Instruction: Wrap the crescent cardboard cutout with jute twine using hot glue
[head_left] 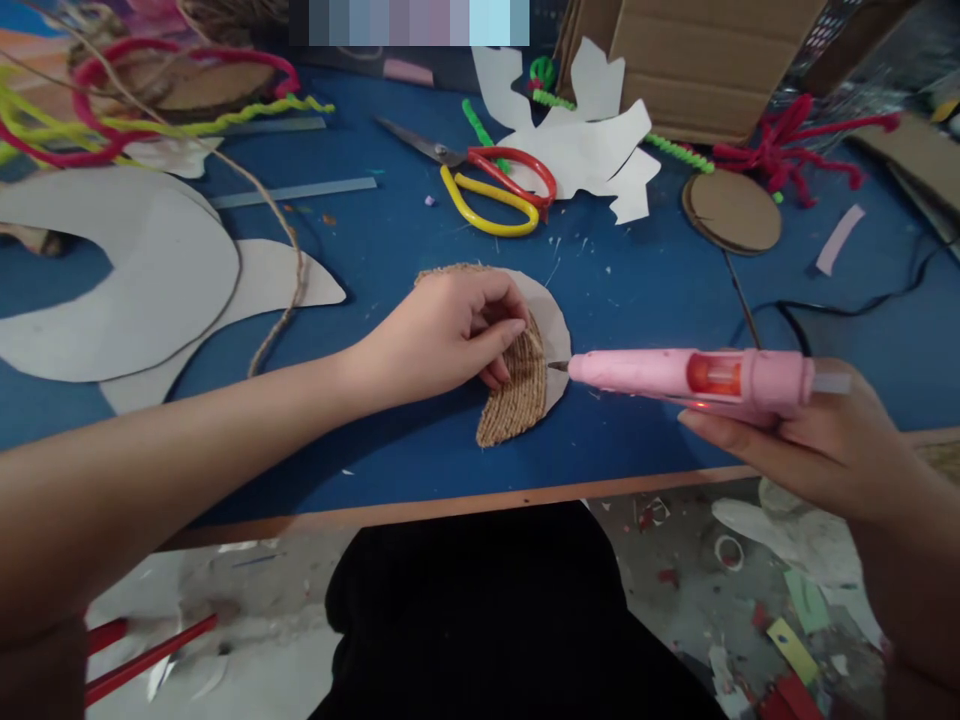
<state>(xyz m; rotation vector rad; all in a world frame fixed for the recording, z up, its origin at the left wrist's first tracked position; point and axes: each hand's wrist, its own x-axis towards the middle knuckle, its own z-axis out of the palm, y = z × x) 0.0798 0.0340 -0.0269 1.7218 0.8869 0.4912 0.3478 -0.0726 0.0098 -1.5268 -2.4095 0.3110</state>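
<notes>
A crescent-shaped card piece (556,312) lies on the blue table near its front edge. Rows of jute twine (517,400) cover its inner part, while a pale strip along the outer right side is bare. My left hand (469,325) rests over the piece, thumb and forefinger closed together at the twine's edge; the fingertips partly hide what they pinch. From the right, my right hand (817,440) grips a pink hot glue gun (637,370), its metal nozzle touching or just above the bare strip. A small orange light glows on the gun, and a clear glue stick protrudes from its back.
Behind lie scissors (495,190) with red and yellow handles and white paper cutouts (577,150). Large pale crescents (172,290) and loose twine (289,290) are at left. Cardboard discs (731,212), pipe cleaners (795,150) and a black cord (847,305) lie at right.
</notes>
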